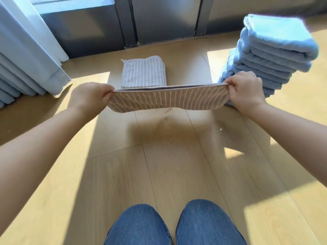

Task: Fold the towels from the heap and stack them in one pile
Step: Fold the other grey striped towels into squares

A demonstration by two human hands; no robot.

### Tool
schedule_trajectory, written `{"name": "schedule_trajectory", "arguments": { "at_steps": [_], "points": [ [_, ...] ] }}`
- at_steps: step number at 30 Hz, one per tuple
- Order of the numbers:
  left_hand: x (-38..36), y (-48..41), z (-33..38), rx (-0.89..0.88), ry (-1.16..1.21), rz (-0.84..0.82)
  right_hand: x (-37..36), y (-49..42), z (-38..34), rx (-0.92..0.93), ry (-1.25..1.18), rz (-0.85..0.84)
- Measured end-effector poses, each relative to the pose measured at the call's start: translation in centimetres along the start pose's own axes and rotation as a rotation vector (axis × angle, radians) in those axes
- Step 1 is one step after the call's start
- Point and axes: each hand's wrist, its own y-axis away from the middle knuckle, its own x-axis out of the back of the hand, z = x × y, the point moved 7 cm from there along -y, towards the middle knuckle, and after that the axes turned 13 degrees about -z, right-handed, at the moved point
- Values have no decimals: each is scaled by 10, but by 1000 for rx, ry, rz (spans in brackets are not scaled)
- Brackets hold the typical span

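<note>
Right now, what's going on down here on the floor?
A person is folding towels on a wooden floor. The left hand and right hand each pinch one end of a beige striped towel, holding it stretched and doubled over in the air. Just beyond it a folded grey striped towel lies on the floor, and a tall stack of folded blue towels stands to the right.

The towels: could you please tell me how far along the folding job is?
Done: a tall stack of folded blue towels stands on the right, and one folded grey striped towel lies on the floor ahead. In hand: a beige striped towel, doubled over, stretched between the left hand and right hand. Left: finish folding it and stack it; no heap is in view.
</note>
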Motion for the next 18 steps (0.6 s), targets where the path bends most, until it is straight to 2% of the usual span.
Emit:
{"name": "schedule_trajectory", "arguments": {
  "at_steps": [2,5,8,12,13,14,18],
  "points": [
    [-5,9,4,-131,-57,89,-4,13,2,38,-5,83],
    [-36,37,7,-281,-117,65,-33,43,6,84,-22,107],
    [-95,73,9,-342,-228,-170,-83,79,14,98,51,-32],
    [-187,126,2,-331,-274,-577,-161,132,19,117,95,-430],
    [-197,131,2,-318,-246,-598,-171,140,21,80,71,-526],
    [-196,130,5,-298,-226,-573,-174,143,22,51,38,-552],
    [-179,100,43,-333,-251,-454,-168,116,39,-208,-286,-490]
  ]
}}
